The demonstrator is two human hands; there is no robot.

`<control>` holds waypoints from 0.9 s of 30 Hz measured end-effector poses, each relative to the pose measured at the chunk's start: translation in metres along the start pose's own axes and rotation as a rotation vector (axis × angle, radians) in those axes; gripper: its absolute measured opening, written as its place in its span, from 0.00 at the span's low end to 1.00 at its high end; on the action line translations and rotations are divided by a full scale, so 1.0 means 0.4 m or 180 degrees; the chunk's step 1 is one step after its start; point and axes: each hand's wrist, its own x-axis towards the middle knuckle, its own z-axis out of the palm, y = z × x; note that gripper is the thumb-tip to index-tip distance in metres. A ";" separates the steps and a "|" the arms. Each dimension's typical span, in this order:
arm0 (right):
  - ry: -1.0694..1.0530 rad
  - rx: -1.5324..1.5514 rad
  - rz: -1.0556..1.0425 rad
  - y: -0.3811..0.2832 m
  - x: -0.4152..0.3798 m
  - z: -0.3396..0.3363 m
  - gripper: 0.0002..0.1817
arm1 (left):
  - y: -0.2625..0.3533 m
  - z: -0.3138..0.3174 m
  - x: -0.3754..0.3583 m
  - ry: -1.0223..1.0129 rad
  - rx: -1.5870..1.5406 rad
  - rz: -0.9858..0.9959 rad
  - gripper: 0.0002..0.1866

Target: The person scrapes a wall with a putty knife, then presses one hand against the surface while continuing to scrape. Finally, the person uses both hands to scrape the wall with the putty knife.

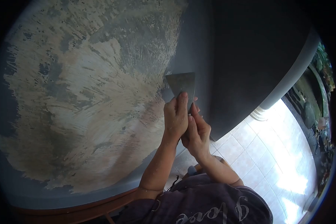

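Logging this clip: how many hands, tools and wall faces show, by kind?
Hands: 2, left hand and right hand, both gripping the scraper.
Scrapers: 1, scraper, blade against the wall corner.
Wall faces: 2, scraped wall and grey wall.
Total: 5

A pale tiled floor (265, 156) spreads to the right, sunlit near the far edge. A white column base (258, 113) stands on it. Green plants (322, 63) and dark clutter sit far right. A brown wooden skirting (82, 211) runs along the bottom left.
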 end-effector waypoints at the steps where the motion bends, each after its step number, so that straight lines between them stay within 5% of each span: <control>1: 0.0003 0.0011 -0.0005 0.004 -0.002 0.001 0.24 | 0.001 -0.002 -0.003 -0.0004 -0.0022 -0.0019 0.24; 19: 0.0183 -0.0321 -0.0474 0.058 0.036 0.018 0.22 | 0.011 -0.013 0.031 -0.0090 0.0275 0.0137 0.24; 27: 0.0269 0.0313 -0.0265 -0.009 0.075 0.020 0.22 | 0.033 0.030 0.080 -0.0166 0.0518 0.0266 0.24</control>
